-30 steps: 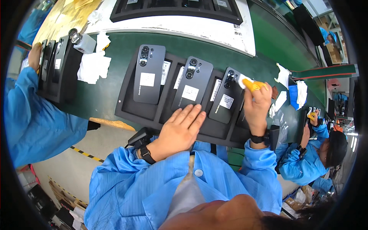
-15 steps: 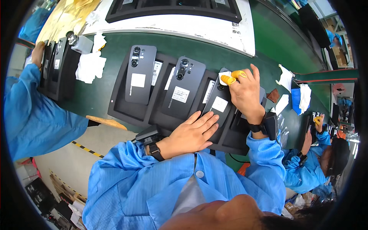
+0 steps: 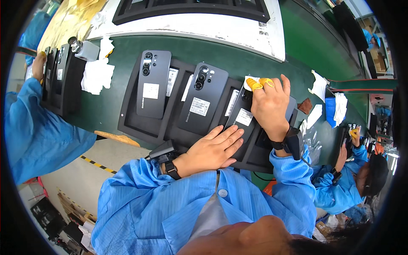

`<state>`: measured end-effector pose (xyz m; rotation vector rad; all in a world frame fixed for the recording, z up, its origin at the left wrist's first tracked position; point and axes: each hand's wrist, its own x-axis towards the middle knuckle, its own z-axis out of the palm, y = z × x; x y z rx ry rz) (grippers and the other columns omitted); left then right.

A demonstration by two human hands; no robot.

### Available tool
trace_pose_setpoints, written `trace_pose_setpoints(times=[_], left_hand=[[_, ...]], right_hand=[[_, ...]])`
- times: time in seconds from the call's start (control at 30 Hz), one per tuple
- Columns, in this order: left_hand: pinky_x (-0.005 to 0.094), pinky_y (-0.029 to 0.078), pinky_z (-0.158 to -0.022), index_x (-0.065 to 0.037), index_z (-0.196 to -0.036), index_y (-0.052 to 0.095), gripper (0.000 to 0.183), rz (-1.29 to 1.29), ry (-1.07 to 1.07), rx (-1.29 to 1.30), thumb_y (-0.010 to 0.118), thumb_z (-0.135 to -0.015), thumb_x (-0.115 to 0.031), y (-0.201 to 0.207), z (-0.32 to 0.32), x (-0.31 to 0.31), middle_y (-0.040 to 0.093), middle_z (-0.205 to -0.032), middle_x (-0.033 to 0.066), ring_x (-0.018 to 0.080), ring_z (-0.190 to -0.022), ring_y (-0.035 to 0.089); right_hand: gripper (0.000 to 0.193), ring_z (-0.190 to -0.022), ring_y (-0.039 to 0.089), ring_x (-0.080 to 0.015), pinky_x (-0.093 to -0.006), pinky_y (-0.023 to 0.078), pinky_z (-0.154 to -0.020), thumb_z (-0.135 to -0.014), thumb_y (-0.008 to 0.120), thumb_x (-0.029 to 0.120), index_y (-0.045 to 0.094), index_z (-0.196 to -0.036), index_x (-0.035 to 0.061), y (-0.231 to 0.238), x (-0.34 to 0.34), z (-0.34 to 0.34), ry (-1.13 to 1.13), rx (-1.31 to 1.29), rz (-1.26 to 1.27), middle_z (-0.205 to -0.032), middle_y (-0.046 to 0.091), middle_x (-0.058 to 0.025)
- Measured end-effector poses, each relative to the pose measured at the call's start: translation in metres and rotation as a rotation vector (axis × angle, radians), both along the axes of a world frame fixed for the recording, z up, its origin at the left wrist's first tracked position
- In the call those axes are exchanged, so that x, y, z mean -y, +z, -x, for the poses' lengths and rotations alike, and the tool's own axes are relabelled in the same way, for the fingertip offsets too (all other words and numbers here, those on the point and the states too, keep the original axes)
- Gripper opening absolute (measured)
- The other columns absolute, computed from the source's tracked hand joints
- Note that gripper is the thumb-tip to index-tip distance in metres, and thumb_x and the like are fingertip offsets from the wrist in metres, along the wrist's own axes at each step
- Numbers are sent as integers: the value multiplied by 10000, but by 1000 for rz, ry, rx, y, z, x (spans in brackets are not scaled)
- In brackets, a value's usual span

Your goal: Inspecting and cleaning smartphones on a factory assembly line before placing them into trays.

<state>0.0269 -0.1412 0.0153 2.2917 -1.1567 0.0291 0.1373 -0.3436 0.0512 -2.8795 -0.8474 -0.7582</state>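
A black tray on the green belt holds three dark phones lying back up, each with a white sticker. My left hand lies flat with fingers spread on the lower end of the right phone, holding it down. My right hand, with yellow finger cots on two fingertips, presses a small white cloth against the upper end of that phone. The middle phone and the left phone lie untouched.
A white cloth and a small grey device lie left of the tray. Another worker's blue sleeve reaches to a second tray of phones at far left. At right, a person in blue handles phones. A white board lies beyond the belt.
The view swung so the tray now sits further left and lower. My right hand moved from the tray's right end down onto the right phone's top, and my left hand slid onto that phone.
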Motion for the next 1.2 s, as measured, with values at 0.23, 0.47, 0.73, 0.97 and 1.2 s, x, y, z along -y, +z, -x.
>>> trace_pose_setpoints(times=[0.23, 0.47, 0.73, 0.97, 1.2], left_hand=[[479, 368, -1125, -35, -1304, 607, 551, 60, -18, -29, 674, -881, -382, -2, 1, -2, 464, -1504, 150, 295, -1426, 404], [490, 357, -1129, -14, -1302, 604, 550, 106, -13, -41, 673, -880, -359, -6, 3, -3, 470, -1494, 165, 312, -1427, 398], [474, 332, -1149, -8, -1305, 602, 561, 138, -23, -64, 679, -868, -352, -7, 1, -3, 460, -1497, 178, 324, -1432, 384], [481, 326, -1154, -14, -1315, 600, 564, 111, -23, -59, 675, -873, -358, -7, 3, -3, 453, -1504, 178, 324, -1434, 380], [485, 332, -1152, -18, -1315, 600, 562, 105, -21, -55, 671, -877, -361, -7, 2, -4, 458, -1500, 178, 320, -1431, 387]], right_hand=[[109, -834, 605, -293, -523, 426, -977, -736, 660, 54, 707, -834, 45, 5, 2, 7, -156, 1, 75, -822, 654, -110], [27, -765, 593, -331, -481, 469, -882, -757, 664, 42, 662, -748, 17, 0, -25, 27, -214, -11, -111, -759, 630, -140], [69, -749, 572, -346, -460, 450, -741, -765, 674, 43, 648, -713, 7, 2, -29, 18, -222, -41, -136, -740, 614, -150], [35, -762, 571, -333, -444, 453, -739, -756, 683, 49, 668, -737, 23, -2, -36, 20, -191, -60, -222, -742, 610, -125], [45, -764, 553, -327, -441, 448, -734, -729, 692, 30, 656, -703, 23, 3, -27, 20, -68, -123, -182, -742, 580, -110]])
